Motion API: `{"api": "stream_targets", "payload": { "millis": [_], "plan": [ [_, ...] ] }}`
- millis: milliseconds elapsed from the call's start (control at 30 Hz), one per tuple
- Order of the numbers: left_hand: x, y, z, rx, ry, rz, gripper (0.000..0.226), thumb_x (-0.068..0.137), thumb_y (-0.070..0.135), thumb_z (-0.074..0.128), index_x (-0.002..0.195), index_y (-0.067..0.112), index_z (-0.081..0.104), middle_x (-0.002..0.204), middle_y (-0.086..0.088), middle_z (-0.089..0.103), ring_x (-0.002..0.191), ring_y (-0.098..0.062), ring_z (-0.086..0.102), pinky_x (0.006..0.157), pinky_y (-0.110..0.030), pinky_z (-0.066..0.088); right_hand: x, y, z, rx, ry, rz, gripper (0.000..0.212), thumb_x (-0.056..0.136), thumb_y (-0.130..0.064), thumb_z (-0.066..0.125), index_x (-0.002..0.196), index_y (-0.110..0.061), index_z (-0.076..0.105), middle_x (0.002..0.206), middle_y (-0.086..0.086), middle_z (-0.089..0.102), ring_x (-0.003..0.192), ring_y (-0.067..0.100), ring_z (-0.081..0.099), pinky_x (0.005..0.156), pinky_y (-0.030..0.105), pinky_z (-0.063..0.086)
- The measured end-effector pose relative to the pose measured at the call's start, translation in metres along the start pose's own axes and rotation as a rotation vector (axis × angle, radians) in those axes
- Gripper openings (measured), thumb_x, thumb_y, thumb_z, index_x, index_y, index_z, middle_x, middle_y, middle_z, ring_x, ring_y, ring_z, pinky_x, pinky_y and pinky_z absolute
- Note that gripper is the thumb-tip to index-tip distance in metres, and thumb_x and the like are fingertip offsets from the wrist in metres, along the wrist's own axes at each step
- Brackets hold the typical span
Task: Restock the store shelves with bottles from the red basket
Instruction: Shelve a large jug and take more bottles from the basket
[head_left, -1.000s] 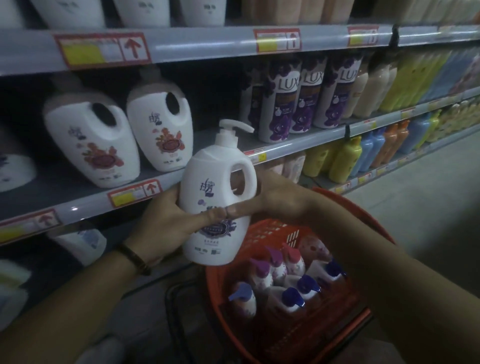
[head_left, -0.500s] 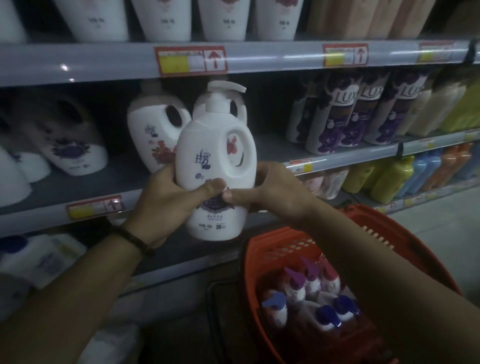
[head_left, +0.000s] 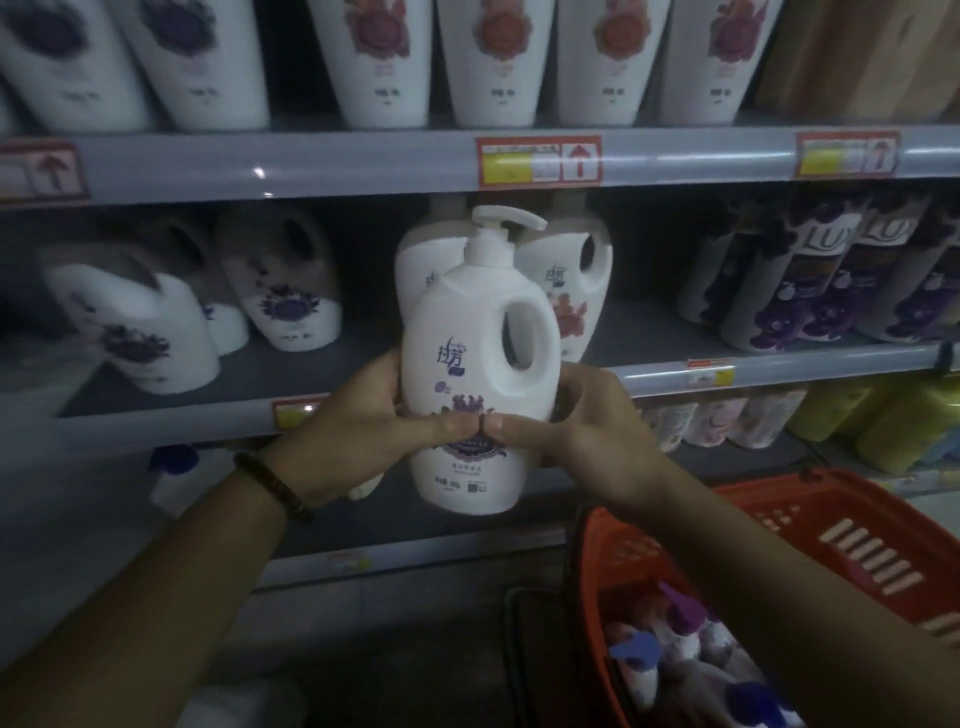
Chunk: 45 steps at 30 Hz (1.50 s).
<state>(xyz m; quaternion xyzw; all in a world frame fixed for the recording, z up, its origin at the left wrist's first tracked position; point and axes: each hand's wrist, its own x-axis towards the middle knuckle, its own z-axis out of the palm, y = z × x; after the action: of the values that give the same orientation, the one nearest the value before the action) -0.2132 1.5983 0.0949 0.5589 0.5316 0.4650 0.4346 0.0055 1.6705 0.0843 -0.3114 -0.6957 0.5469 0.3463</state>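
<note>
Count on inspection:

- One white pump bottle (head_left: 467, 322), gripped by two hands: left hand (head_left: 358, 431) and right hand (head_left: 587, 431).
- One red basket (head_left: 883, 499); the basket bottles (head_left: 691, 654) are too blurred to count.
- Top shelf (head_left: 363, 166): six white bottles (head_left: 493, 62).
- Middle shelf (head_left: 831, 364): three purple-flower jugs (head_left: 291, 296), two red-flower jugs (head_left: 576, 291), at least three Lux bottles (head_left: 810, 280).
- Five price tags (head_left: 537, 161) on those two rails.

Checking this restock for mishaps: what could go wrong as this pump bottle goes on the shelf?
The bottle has its pump close under the upper shelf edge; it might catch. Two red-flowered bottles stand directly behind; pushing in could topple them. Its own label is purple, like the bottles further left, so this spot may be wrong.
</note>
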Motion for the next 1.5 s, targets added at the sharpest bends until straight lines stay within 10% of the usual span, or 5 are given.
{"api": "stream_targets", "payload": {
  "millis": [567, 1100, 1500],
  "plan": [
    [-0.058, -0.006, -0.115, 0.195, 0.103, -0.132, 0.073, 0.070, 0.050, 0.092, 0.134, 0.036, 0.059, 0.128, 0.015, 0.073, 0.119, -0.009, 0.069, 0.104, -0.047, 0.055, 0.042, -0.009, 0.104, -0.029, -0.141, -0.038, 0.049, 0.083, -0.026, 0.091, 0.128, -0.019, 0.071, 0.122, -0.005, 0.078, 0.115, 0.013, 0.074, 0.095, 0.042, 0.063],
    [-0.055, -0.021, -0.172, 0.022, 0.327, -0.338, 0.019, 0.095, 0.024, 0.075, 0.114, 0.025, 0.072, 0.102, 0.008, 0.081, 0.090, -0.006, 0.076, 0.058, -0.020, 0.059, 0.114, -0.027, 0.177, 0.148, -0.256, 0.183, 0.027, 0.091, -0.005, 0.080, 0.118, -0.002, 0.075, 0.110, 0.009, 0.082, 0.100, 0.023, 0.080, 0.073, 0.027, 0.064],
    [-0.031, -0.023, -0.188, -0.096, 0.579, -0.288, 0.036, 0.084, 0.028, 0.085, 0.115, 0.030, 0.067, 0.110, 0.008, 0.078, 0.105, -0.018, 0.074, 0.091, -0.052, 0.061, 0.161, -0.037, 0.191, 0.084, -0.223, 0.157, 0.033, 0.089, -0.011, 0.085, 0.120, -0.007, 0.075, 0.109, 0.005, 0.082, 0.099, 0.023, 0.081, 0.075, 0.030, 0.065]
  ]
}}
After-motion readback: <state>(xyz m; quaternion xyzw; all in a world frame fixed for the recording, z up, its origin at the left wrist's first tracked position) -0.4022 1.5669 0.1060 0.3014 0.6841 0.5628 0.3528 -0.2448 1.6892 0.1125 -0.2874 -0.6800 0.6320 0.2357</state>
